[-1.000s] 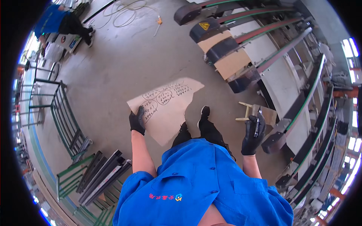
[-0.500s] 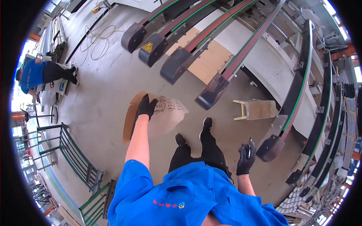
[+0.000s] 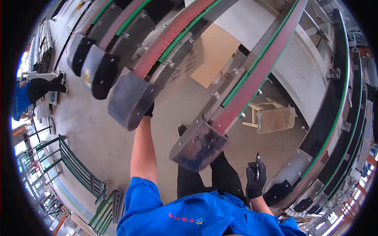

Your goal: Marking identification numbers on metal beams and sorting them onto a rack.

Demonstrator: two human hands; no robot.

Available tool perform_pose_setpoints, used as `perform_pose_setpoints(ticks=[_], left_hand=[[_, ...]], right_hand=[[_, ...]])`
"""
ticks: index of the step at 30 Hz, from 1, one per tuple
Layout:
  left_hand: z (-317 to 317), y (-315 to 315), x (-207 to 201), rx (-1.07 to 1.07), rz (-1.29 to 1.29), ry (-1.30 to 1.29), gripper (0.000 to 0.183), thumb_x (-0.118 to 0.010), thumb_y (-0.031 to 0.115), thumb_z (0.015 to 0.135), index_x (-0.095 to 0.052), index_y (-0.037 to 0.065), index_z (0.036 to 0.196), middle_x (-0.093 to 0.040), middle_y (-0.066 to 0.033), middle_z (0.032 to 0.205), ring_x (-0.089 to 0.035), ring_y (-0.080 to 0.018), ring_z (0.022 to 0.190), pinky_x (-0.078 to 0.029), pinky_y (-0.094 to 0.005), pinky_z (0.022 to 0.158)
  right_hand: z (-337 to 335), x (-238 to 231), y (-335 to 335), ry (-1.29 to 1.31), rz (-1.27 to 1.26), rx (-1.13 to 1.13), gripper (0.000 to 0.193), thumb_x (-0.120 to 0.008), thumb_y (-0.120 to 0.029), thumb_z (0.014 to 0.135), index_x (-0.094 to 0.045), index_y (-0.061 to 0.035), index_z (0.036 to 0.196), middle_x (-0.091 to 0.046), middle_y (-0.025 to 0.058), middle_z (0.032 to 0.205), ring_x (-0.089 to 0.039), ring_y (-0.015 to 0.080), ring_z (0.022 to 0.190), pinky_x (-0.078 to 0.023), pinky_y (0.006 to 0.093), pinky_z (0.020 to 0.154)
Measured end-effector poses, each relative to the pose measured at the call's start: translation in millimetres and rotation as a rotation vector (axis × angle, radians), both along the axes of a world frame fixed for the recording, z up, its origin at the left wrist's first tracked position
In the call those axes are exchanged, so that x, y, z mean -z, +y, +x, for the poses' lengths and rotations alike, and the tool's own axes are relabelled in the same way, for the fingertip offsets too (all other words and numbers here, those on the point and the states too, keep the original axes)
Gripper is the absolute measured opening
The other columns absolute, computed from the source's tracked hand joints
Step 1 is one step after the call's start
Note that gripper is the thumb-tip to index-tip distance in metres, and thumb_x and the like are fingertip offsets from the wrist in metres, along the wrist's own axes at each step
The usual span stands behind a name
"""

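Observation:
My right hand, in a dark glove, is closed around a black and silver pen whose tip points up and away from me. My left arm reaches forward under the end of a conveyor arm. Only the wrist edge of the dark-gloved left hand shows, and its fingers are hidden behind that conveyor end. Past it, between two conveyor arms, part of a brown sheet with dark handwriting shows; whether my left hand still holds it is hidden.
A second conveyor arm crosses in front of my legs. Right of it stands a small wooden stool. More belted arms run along the right. Green metal racks stand at left, with another person beyond.
I have moved forward, so the conveyor arms now loom close and cover my left hand and most of the brown sheet. My right hand still holds the pen.

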State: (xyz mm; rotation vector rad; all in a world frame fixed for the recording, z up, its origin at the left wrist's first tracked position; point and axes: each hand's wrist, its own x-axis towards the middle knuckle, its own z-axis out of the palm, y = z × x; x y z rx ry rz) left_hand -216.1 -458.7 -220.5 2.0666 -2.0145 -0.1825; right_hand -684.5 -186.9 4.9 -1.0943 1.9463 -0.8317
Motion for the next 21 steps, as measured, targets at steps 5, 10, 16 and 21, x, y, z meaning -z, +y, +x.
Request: perform_pose_setpoints(ticks=[5, 10, 16, 21], left_hand=[[-68, -39, 112, -0.402, -0.064, 1.032, 0.040, -0.075, 0.024, 0.098, -0.069, 0.001, 0.130, -0.073, -0.0081, 0.126, -0.067, -0.0213, 0.114, -0.052, -0.0386, 0.101], [-117, -76, 211, -0.644, 0.264, 1.531, 0.071, -0.080, 0.040, 0.094, -0.055, 0.001, 0.148, -0.068, -0.0133, 0.138, -0.063, -0.0299, 0.123, -0.046, -0.0398, 0.109], [-130, -87, 313, -0.858, 0.535, 1.303, 0.050, -0.081, 0.029, 0.093, -0.069, 0.001, 0.132, -0.076, -0.0100, 0.123, -0.071, -0.0237, 0.104, -0.055, -0.0399, 0.091], [-125, -114, 308, -0.830, 0.748, 1.066, 0.057, -0.082, 0.046, 0.089, -0.071, 0.007, 0.128, -0.077, -0.0102, 0.109, -0.072, -0.0252, 0.085, -0.056, -0.0411, 0.071]], right_hand=[[4, 29, -13, 0.107, 0.050, -0.026, 0.050, -0.068, 0.000, 0.096, -0.055, -0.0016, 0.144, -0.067, 0.0113, 0.114, -0.069, 0.0191, 0.104, -0.054, 0.0330, 0.092], [0, 58, -5, 0.207, 0.064, -0.031, 0.054, -0.071, -0.001, 0.092, -0.056, -0.0023, 0.144, -0.068, 0.0141, 0.116, -0.071, 0.0222, 0.101, -0.057, 0.0359, 0.089], [-3, 97, 29, 0.200, 0.197, 0.104, 0.042, -0.070, -0.015, 0.097, -0.061, -0.0004, 0.135, -0.070, 0.0148, 0.117, -0.070, 0.0309, 0.107, -0.055, 0.0407, 0.094], [-2, 120, 40, 0.204, 0.193, 0.054, 0.078, -0.075, -0.048, 0.096, -0.050, -0.0048, 0.155, -0.058, 0.0197, 0.149, -0.055, 0.0255, 0.138, -0.046, 0.0431, 0.114]])
